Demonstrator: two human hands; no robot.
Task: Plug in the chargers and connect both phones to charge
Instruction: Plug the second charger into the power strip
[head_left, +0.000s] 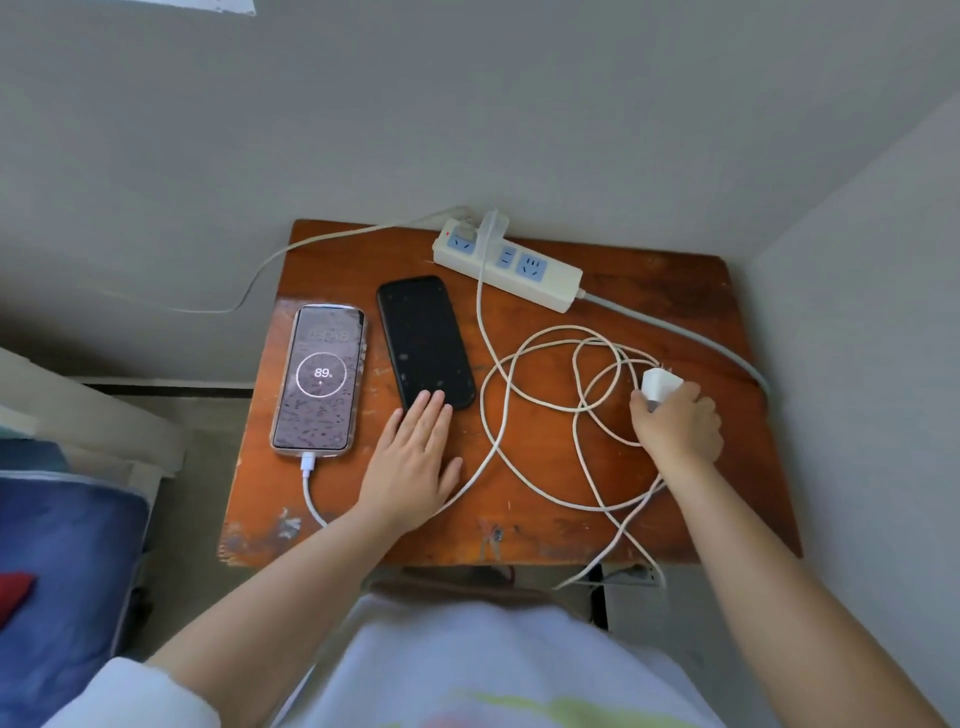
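Observation:
A lit phone (319, 378) in a clear case lies at the table's left, showing 89% with a white cable plugged into its bottom end. To its right lies a dark phone (423, 340) with a black screen and no cable in it. My left hand (413, 460) rests flat, fingers apart, fingertips on the dark phone's near end. My right hand (675, 423) grips a white charger plug (661, 384) at the right, prongs pointing away. Its white cable (545, 405) lies in loose loops between my hands. A white power strip (511, 265) sits at the back with one charger plugged in.
The small brown wooden table (519, 535) stands in a corner between grey walls. The strip's grey lead (691, 335) runs off the right edge. A cable loop hangs over the front edge. A blue bed cover (62, 561) lies at the left.

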